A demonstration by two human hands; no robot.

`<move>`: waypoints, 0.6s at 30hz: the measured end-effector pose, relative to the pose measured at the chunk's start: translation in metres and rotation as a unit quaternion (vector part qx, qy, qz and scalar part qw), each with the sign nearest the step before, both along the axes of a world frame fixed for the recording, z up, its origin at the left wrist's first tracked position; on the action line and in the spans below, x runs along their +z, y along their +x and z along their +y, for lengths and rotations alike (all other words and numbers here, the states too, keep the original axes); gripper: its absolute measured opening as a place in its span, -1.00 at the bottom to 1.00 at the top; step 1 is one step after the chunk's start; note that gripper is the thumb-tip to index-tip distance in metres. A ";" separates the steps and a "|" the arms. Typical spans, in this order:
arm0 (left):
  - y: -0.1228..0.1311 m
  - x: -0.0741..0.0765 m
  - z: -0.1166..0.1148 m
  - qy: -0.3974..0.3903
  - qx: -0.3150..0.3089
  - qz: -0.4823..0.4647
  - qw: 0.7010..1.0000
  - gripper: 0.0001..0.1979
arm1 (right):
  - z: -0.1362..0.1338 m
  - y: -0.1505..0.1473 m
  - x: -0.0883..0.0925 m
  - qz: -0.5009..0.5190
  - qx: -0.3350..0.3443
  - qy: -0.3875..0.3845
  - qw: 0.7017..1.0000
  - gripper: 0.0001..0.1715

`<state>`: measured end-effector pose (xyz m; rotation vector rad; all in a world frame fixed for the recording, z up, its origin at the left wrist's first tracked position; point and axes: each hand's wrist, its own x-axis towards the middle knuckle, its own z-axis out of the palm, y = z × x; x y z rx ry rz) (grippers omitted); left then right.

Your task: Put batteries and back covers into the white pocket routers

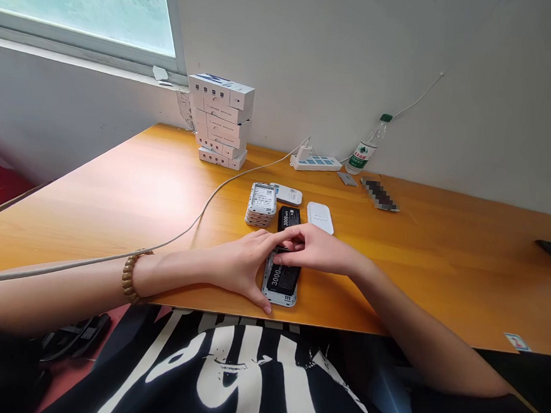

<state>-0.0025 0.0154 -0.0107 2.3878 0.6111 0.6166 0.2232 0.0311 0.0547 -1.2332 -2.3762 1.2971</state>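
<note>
A small white device (280, 296) lies open near the table's front edge with a black 3000mAh battery (283, 277) seated in it. My left hand (245, 264) rests along its left side, thumb at the lower corner, fingers curled over the top end. My right hand (317, 248) comes from the right and pinches at the battery's top edge, fingers closed together. Just behind the hands lies a second black battery (289, 217).
A stack of white devices (261, 204), a white cover (320, 217) and another white device (286, 194) lie behind. White boxes (221, 121) are piled by the wall, with a power strip (315, 162), a water bottle (366, 149) and a cable (177, 237).
</note>
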 end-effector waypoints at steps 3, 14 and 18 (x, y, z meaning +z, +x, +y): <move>0.000 -0.001 0.000 -0.002 -0.010 0.000 1.000 0.43 | 0.004 0.007 0.006 0.053 0.064 -0.053 0.995 -0.52; -0.002 0.001 0.001 -0.031 0.012 0.016 0.999 0.50 | 0.023 0.023 0.006 0.041 0.126 -0.069 0.989 -0.54; -0.003 -0.001 0.004 -0.022 0.003 0.018 1.000 0.48 | 0.032 0.032 0.008 0.149 0.017 -0.077 0.986 -0.48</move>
